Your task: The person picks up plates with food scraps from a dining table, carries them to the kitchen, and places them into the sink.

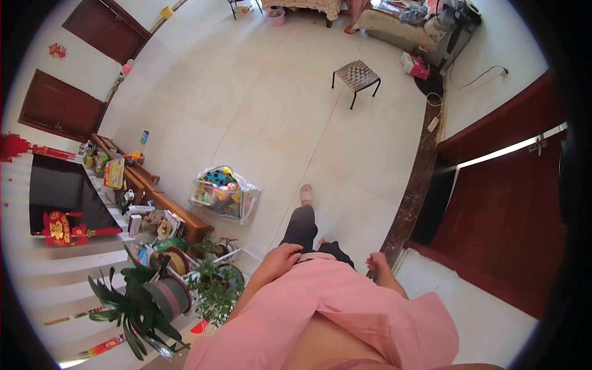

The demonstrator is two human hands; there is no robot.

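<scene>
My left hand (282, 260) hangs beside the front of my pink top (265, 320), close to my dark-trousered left leg (301, 223). Its fingers curl loosely, and I see nothing in them. Out to the other side, my right hand (375, 261) is held away from the body near the doorway wall, small and a little blurred, its fingers folded in with nothing visible in them. On the floor ahead to the left is a clear plastic bag (246, 200) full of colourful toys. One foot in a pink slipper (306, 195) is forward on the tiles.
A woven-top stool (357, 75) stands ahead on the right. Along the left are a wooden TV cabinet (161, 196) crowded with small items, a television (69, 191) and potted plants (165, 297). A dark red door (502, 228) is at right. A pink bucket (275, 17) stands far off.
</scene>
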